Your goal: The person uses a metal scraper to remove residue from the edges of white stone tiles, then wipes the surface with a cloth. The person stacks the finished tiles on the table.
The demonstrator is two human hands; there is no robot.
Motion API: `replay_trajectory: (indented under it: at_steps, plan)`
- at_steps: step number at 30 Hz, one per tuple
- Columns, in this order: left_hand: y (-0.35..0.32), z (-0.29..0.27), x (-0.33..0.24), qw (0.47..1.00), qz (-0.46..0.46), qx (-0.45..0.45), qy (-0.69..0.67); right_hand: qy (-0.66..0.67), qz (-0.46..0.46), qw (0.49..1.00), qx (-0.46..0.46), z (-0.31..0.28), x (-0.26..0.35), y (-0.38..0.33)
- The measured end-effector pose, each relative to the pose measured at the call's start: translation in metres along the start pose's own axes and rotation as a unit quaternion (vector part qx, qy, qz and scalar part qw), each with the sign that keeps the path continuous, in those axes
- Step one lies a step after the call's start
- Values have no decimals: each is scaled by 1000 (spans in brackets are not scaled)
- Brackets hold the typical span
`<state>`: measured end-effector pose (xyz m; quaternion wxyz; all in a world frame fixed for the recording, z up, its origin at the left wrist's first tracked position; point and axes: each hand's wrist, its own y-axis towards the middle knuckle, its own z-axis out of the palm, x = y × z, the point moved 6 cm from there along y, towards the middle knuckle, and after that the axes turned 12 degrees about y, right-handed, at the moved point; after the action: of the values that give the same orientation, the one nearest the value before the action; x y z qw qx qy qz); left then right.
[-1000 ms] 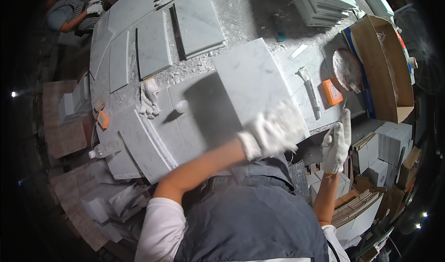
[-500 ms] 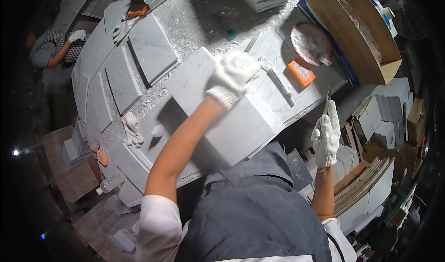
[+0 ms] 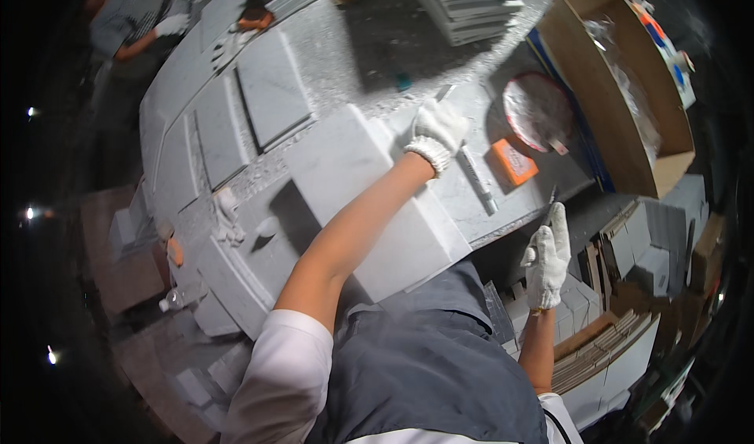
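Note:
My left hand (image 3: 440,133), in a white knit glove, reaches past the top edge of a pale, grey-veined stone tile (image 3: 338,145). Its fingers curl down out of sight beside a whitish marker-like tube (image 3: 479,183); whatever they hold is hidden. The tile lies tilted on other tiles, its near corner by my lap. Off the table's right edge, my right hand (image 3: 547,259), gloved too, is closed around a thin, dark, pointed tool (image 3: 554,196), tip up. An orange block (image 3: 514,162) rests right of the tube, next to a red-rimmed bowl (image 3: 536,106) of whitish material.
A long open carton (image 3: 628,90) with clear plastic inside stands at right. Tiles are stacked (image 3: 463,8) at the back, and more tiles (image 3: 272,90) lie at left. White gloves (image 3: 228,216) and a plastic bottle (image 3: 182,296) sit leftward. Another person (image 3: 129,23) works far left.
My left hand has moved off the tile's face, to the right, toward the upper end of the tube. My right hand keeps the pointed tool, with little movement. The whole view has shifted slightly.

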<state>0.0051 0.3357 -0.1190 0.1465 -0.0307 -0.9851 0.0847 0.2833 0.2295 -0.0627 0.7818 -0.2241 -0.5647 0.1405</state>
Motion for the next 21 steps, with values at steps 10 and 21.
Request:
replay_trajectory:
  at_steps: [10, 21]
  plan:
    - [-223, -15, 148, 689, -279, -228, -629, -15, 6, 995, 103, 59, -4, 0]
    - [-228, -21, 173, 926, -310, 65, -206, -59, -2, 984, 168, 102, -22, -28]
